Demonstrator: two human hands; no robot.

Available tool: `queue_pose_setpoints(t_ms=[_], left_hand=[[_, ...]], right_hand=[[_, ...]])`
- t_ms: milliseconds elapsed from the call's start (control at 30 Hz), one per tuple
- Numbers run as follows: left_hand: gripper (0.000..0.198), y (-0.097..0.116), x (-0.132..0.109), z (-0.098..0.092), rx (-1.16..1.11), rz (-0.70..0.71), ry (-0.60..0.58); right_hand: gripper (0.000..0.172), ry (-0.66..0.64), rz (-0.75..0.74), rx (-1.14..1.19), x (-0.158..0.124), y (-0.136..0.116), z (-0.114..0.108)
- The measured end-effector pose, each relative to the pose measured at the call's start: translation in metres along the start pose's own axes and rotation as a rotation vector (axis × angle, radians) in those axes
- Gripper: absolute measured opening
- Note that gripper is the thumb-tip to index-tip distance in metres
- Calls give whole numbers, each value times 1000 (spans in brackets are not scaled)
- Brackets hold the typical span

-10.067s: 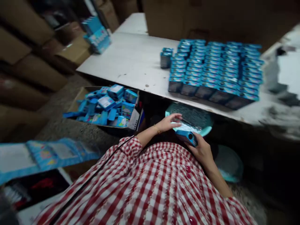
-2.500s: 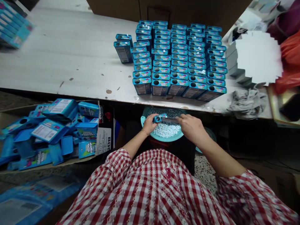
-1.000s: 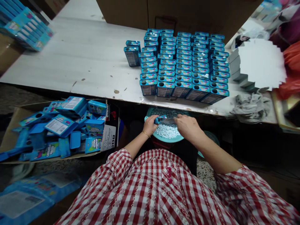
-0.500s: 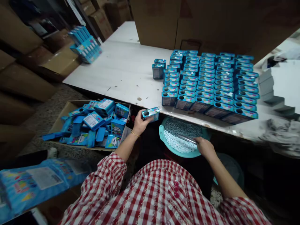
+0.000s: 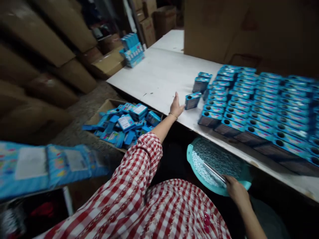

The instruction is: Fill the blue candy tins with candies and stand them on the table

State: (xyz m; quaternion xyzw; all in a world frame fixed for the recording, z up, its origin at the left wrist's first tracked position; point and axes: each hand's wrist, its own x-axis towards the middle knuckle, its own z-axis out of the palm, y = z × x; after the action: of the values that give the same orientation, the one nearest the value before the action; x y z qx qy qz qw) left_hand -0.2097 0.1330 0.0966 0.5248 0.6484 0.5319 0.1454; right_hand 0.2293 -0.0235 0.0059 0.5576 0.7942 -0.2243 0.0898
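A small blue box (image 5: 192,101) stands upright on the white table near its front edge. Just left of it is my left hand (image 5: 176,107), open, fingers apart, with a fingertip close to the box's side; I cannot tell if they touch. A metal scoop (image 5: 214,173) is gripped by my right hand (image 5: 236,190) at its handle end. Its far end lies in small pale pellets (image 5: 201,169) inside a turquoise basin (image 5: 189,156) below the table edge.
Rows of blue boxes (image 5: 264,113) fill the right of the white table (image 5: 159,79). A carton of jumbled blue boxes (image 5: 126,122) sits lower left. A blue display pack (image 5: 133,51) stands at the far left corner; large cardboard boxes (image 5: 211,33) rise behind.
My left hand has carried the small box up onto the table and let go of it. My right hand keeps the scoop in the basin. The view has swung left.
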Motion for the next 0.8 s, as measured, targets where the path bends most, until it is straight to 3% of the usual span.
queue_pose_setpoints(t_ms=[100,200,267,333,433,500,533,600,667,733,800], left_hand=[[56,-7,-32,-72,300,11,117],[70,-20,-58,-150,576,-220,223],[75,-33,-65,-188,688,-417,193],[73,-41,-67,-210,761,-515,109],[60,-28,-72,-218,773,-405,117],[54,-4,-84,-215,693,-261,151],[53,12,-93,-213,634,-168,103],[55,43,-118,-203,505,2,-207],[54,70,-151,-185,405,100,-662],[47,87,-184,-158,354,115,-1044],[43,93,-212,-128,275,100,-1285]], right_hand=[[39,1,-18,-33,10,23,10],[39,-19,-47,-47,17,32,11],[38,-32,-38,-57,19,28,7],[37,-45,-10,-71,19,19,2],[38,-42,4,-77,15,6,-4],[40,-12,-6,-85,10,1,-6],[40,10,-9,-102,8,1,-8],[41,46,-8,-166,6,3,-13],[40,68,-7,-252,5,7,-21],[36,65,-15,-335,7,11,-31],[32,41,-36,-392,10,13,-39]])
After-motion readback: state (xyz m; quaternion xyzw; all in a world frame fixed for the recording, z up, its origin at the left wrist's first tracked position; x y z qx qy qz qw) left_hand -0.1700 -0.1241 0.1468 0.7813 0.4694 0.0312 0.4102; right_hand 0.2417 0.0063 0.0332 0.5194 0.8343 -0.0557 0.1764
